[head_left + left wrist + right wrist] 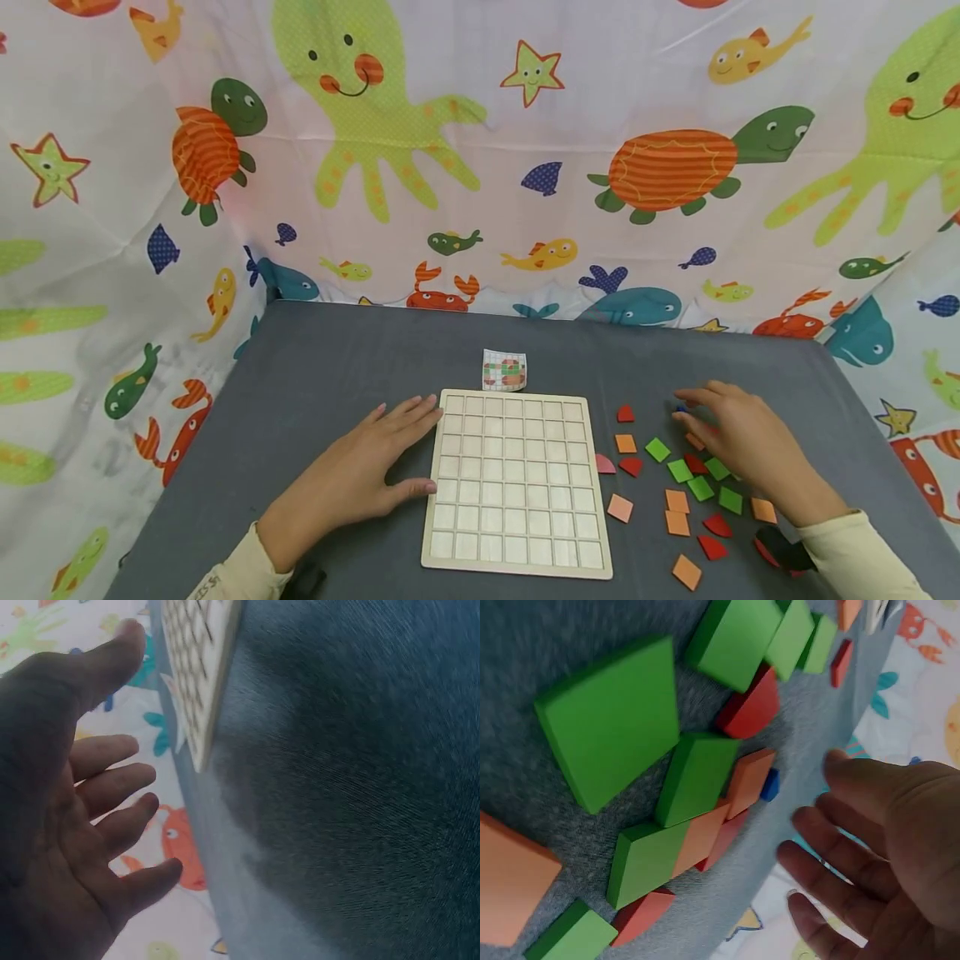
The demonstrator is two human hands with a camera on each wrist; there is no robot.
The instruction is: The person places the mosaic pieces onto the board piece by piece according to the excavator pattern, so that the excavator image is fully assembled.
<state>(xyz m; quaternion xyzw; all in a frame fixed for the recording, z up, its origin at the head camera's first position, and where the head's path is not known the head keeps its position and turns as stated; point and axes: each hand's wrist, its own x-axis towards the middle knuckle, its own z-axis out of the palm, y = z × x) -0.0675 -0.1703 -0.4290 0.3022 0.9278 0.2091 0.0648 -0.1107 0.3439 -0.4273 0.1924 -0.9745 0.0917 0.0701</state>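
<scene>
- One bare left hand point(363, 469), fingers spread, lies beside the left edge of a pale wooden gridded board point(513, 473).
- One bare right hand point(738, 433) hovers, fingers slightly bent and parted, near a small blue piece point(770, 785).
- Square compartments in the board show pale bottoms.
- Green square tiles point(731, 500), orange square tiles point(677, 523) and red curved-edge tiles point(712, 547) lie right of it.

Smooth, matt wooden grid board point(514, 475)
</scene>
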